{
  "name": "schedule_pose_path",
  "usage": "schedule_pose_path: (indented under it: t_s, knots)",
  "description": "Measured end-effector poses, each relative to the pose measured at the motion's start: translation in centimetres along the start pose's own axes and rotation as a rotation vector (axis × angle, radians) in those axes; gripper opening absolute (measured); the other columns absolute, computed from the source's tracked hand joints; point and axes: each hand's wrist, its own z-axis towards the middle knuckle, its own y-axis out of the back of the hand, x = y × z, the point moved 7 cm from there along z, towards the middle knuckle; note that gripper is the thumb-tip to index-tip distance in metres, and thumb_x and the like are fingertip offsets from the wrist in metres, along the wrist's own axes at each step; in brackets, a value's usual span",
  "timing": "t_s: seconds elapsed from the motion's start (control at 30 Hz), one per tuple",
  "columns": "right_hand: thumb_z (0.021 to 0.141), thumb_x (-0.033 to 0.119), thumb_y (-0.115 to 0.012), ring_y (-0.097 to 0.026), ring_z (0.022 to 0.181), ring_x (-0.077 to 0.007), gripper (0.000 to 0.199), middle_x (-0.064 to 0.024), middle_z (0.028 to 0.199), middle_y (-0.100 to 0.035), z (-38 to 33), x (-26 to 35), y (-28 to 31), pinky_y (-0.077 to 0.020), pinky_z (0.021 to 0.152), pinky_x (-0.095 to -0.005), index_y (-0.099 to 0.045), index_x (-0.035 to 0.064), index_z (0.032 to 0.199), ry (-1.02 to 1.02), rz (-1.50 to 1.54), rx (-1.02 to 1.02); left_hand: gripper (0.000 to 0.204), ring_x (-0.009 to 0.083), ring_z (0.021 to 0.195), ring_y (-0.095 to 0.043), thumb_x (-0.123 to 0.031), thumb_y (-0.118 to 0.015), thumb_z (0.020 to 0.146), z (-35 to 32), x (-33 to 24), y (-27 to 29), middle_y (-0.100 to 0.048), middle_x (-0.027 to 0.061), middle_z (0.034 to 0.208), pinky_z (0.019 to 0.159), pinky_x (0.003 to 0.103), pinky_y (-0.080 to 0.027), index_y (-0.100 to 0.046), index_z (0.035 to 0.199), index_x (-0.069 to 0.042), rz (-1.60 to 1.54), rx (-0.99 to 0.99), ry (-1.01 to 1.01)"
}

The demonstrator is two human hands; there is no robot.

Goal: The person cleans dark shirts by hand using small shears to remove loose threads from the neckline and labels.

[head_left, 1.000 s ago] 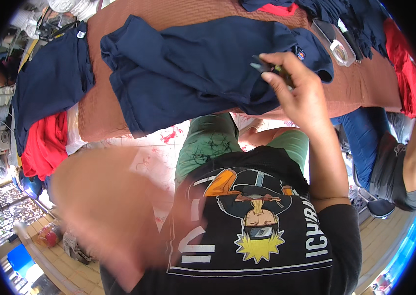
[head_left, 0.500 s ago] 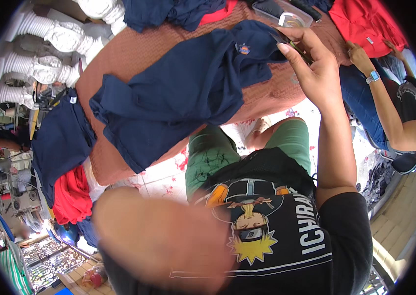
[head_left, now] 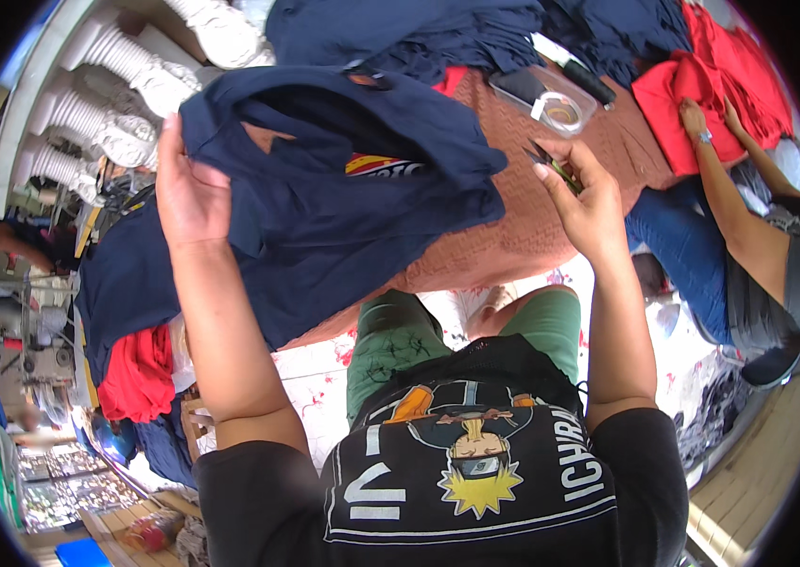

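Observation:
A navy blue garment (head_left: 324, 227) is spread over the brown-covered table, part of it lifted so that an opening gapes. Through that opening a patch of red, yellow and white print shows. My left hand (head_left: 194, 194) grips the garment's left edge, its fingers partly hidden by cloth. To the right of the garment, apart from it, my right hand (head_left: 589, 194) is closed round small thread snips (head_left: 556, 165) with dark blades pointing up and left and a greenish handle.
The table cover (head_left: 551, 227) is brown and textured. At the back stands a clear plastic tray (head_left: 577, 118) with a tape roll and a dark phone-like object. Navy cloth (head_left: 400, 33) is piled behind. On the right another person's hands (head_left: 702, 123) touch red cloth (head_left: 669, 90). White ornate columns (head_left: 126, 57) line the left.
My left hand, blurred low in front of my shirt before, is now up at the garment's left edge. The garment has been raised and opened. My right hand with the snips is away from the cloth.

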Motion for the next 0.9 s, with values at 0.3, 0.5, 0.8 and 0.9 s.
schedule_pose_path:
  t_s: [0.3, 0.5, 0.8, 0.9]
  knots:
    - [0.086, 0.011, -0.073, -0.058, 0.072, -0.0113, 0.036, -0.0083, 0.083, -0.068, 0.9, -2.1, -3.7, -0.0481, 0.068, -0.0278, -0.062, 0.0071, 0.121, 0.118, 0.139, 0.049, 0.044, 0.018, 0.101, -0.069, -0.033, -0.048, 0.102, -0.1, 3.4, 1.6, -0.069, 0.0105, 0.119, 0.088, 0.033, -0.055, -0.054, 0.13, 0.0, -0.372, 0.175, 0.213]
    - [0.071, 0.029, -0.085, -0.07, 0.085, -0.033, 0.073, -0.0195, 0.096, -0.071, 0.3, -1.4, -10.8, -0.0542, 0.075, -0.0425, -0.054, 0.0214, 0.136, 0.016, -0.25, 0.297, 0.048, 0.0201, 0.111, -0.064, -0.03, -0.051, 0.1, -0.6, 2.6, 2.7, -0.063, 0.0131, 0.128, 0.098, 0.033, -0.051, -0.05, 0.134, 0.004, -0.382, 0.127, 0.171]
    - [0.086, 0.026, -0.076, -0.054, 0.066, -0.0084, 0.02, 0.0026, 0.075, -0.059, 8.6, 5.6, -4.4, -0.0416, 0.059, -0.0251, -0.069, 0.0095, 0.095, 0.081, 0.19, -0.023, 0.068, 0.0204, 0.143, -0.031, 0.0, -0.066, 0.085, -4.6, -9.6, 4.9, -0.043, 0.0115, 0.149, 0.114, 0.034, -0.029, -0.038, 0.147, -0.001, 0.327, 0.027, -0.279]
    - [0.089, 0.031, -0.074, -0.03, 0.051, 0.0005, 0.021, 0.0113, 0.063, -0.041, 12.0, 12.8, 4.6, -0.0216, 0.047, -0.0188, -0.062, 0.0134, 0.085, 0.07, 0.364, -0.165, 0.055, 0.0171, 0.127, -0.051, 0.0, -0.066, 0.085, -6.9, -19.2, 6.3, -0.055, 0.0128, 0.138, 0.108, 0.03, -0.037, -0.052, 0.138, 0.0, 0.838, -0.051, -0.482]
